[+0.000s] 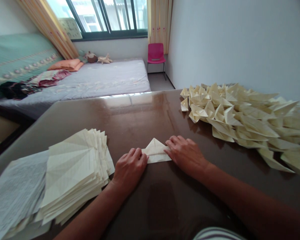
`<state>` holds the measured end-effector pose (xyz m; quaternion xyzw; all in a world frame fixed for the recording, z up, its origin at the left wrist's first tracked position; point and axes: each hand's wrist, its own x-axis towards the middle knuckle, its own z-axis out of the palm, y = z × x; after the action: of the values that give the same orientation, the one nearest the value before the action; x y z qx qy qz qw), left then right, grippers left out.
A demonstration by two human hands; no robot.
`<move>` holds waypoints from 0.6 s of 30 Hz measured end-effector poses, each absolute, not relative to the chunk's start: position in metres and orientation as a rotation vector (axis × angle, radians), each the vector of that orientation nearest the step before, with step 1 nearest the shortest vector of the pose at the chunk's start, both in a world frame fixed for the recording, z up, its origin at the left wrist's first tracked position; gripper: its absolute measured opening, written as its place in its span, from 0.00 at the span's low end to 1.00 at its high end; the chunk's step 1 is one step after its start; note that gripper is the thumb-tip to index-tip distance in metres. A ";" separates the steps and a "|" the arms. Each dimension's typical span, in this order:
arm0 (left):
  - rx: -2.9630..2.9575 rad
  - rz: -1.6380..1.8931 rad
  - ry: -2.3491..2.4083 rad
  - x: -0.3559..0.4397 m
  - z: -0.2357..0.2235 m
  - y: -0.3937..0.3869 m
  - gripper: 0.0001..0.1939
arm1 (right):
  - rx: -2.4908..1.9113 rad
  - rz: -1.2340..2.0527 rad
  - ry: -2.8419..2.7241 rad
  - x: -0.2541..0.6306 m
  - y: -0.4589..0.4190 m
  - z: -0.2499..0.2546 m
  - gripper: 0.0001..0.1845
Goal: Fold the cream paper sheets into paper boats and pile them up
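Observation:
A partly folded sheet of cream paper (pixel 156 151) lies on the brown glossy table, its pointed top facing away from me and a straight band along its near edge. My left hand (pixel 130 166) grips the paper's left end, fingers curled. At the right end, my right hand (pixel 183 152) holds the paper with bent fingers. Both hands rest low on the tabletop, and their fingers hide the two ends of the paper. To the left of my left hand is a stack of creased cream sheets (pixel 70 170).
Beside the creased stack, printed sheets (pixel 20 186) lie at the far left. A large heap of folded paper boats (pixel 240 116) covers the table's right side, near the wall. Beyond the table (pixel 135 116) stand a bed (pixel 115 76) and a pink chair (pixel 156 53).

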<state>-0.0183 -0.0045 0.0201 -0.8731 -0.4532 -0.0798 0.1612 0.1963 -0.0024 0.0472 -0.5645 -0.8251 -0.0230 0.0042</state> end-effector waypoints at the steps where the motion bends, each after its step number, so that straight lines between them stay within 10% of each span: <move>1: -2.497 -0.241 -1.296 -0.019 0.019 -0.003 0.12 | -1.748 -0.066 -2.552 0.197 0.001 0.044 0.14; 18: -2.526 -0.307 -1.292 -0.021 0.015 0.001 0.11 | -1.545 0.852 -1.999 0.201 0.013 0.013 0.07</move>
<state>-0.0208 0.0013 0.0145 -0.8760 -0.4481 -0.1064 0.1432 0.2008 0.0132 0.0125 -0.5632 -0.7286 0.3105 0.2355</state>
